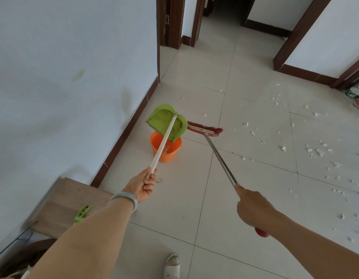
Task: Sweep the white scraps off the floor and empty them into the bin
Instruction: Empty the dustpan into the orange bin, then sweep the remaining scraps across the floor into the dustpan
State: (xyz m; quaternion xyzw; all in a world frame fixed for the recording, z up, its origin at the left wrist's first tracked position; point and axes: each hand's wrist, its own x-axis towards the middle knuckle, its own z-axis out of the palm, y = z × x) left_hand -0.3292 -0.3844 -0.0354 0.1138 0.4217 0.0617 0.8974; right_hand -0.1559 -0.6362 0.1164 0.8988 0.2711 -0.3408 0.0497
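My left hand (144, 186) grips the white handle of a green dustpan (164, 123), which hangs tilted over the orange bin (170, 153) by the left wall. My right hand (253, 206) grips the metal handle of a red broom (204, 128); its head rests on the floor just right of the dustpan. Several white scraps (315, 152) lie scattered over the tiles to the right. Something pale shows inside the bin.
A white wall with dark skirting (122, 137) runs along the left. A wooden board (70, 206) with a green clip lies at lower left. Doorways open ahead. Glass jars (357, 95) sit at the right edge. My slippered foot (172, 264) is below.
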